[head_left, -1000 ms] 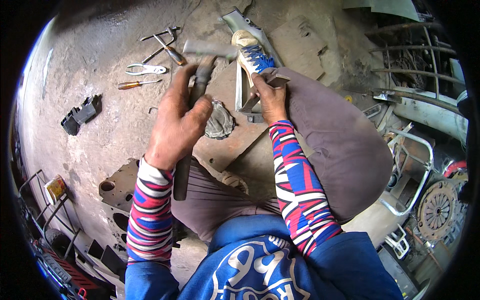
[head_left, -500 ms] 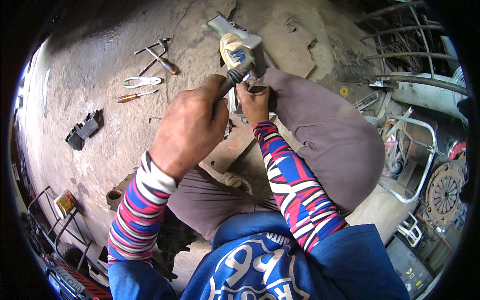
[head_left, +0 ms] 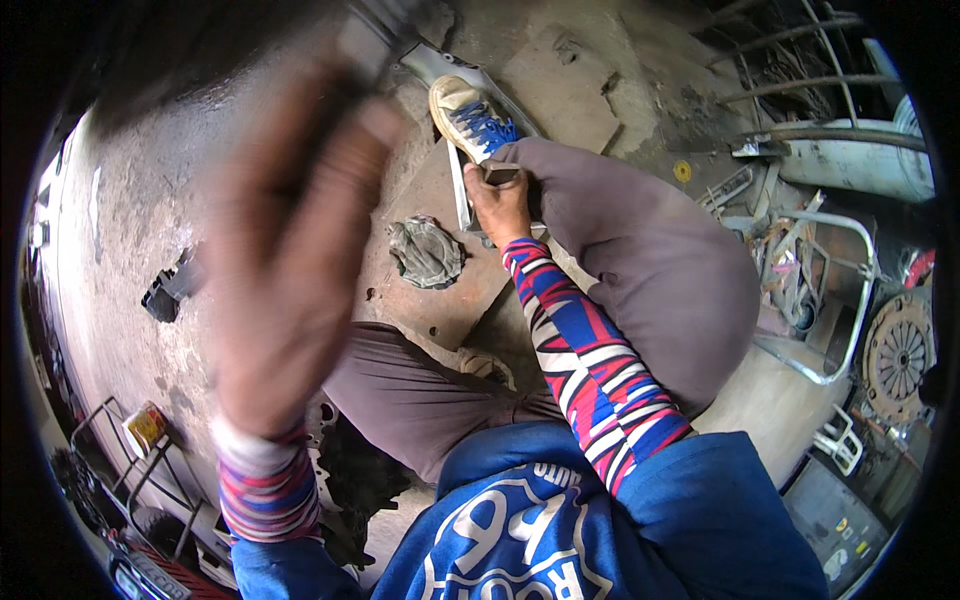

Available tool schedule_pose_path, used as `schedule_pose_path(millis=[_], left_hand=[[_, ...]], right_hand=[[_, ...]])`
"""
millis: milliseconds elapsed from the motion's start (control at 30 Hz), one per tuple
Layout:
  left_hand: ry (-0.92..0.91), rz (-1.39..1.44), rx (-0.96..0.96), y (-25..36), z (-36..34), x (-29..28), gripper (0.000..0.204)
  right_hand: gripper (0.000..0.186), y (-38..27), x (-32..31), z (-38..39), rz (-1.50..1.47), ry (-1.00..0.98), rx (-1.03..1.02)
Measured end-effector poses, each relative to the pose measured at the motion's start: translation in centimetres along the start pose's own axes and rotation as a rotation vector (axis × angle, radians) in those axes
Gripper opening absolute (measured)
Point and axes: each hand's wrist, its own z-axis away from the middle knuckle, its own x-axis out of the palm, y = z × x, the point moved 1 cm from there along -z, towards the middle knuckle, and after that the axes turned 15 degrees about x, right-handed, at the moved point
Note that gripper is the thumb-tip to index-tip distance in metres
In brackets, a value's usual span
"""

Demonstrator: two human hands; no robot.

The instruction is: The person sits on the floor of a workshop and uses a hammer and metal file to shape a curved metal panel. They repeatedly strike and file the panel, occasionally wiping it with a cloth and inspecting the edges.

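Blurred by motion, my left hand [head_left: 290,240] is raised large at the upper left, closed around a hammer [head_left: 372,38] whose grey head is smeared at the top edge. My right hand [head_left: 500,210] is closed around a short metal bar [head_left: 502,173] with a flat, rectangular end, held upright by my knee. Under that hand, a pale metal frame piece [head_left: 461,190] lies along my shoe [head_left: 472,118]. What the bar's lower end touches is hidden. Left of the right hand, a crumpled grey rag-like thing [head_left: 425,252] lies on a brown metal plate [head_left: 470,296].
On the floor at left lies a black plastic part [head_left: 168,288]. A wire rack with a yellow can [head_left: 145,428] stands lower left. Along the right are a metal tube frame [head_left: 850,300], a round clutch plate [head_left: 900,358], a dark battery-like box [head_left: 835,520] and curved metal bars [head_left: 810,90].
My left hand has swung the hammer up and left, away from the bar in my right hand. The shoe and grey rag-like thing are now uncovered; the floor tools are hidden.
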Motion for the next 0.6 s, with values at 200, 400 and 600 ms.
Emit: schedule_pose_path(millis=[200,400,600], left_hand=[[0.016,-0.043,0.221,-1.1,1.9,1.3,0.024],[-0.367,-0.237,-0.021,-8.9,6.8,0.8,0.026],[-0.218,-0.193,-0.089,-7.0,4.7,-0.4,0.03]], right_hand=[[0.034,-0.9,0.4,0.7,-0.033,-0.008,0.011],[0.038,-0.6,-0.5,-0.3,-0.089,0.016,0.041],[0.036,-1.4,-0.4,0.0,-0.017,-0.011,-0.008]])
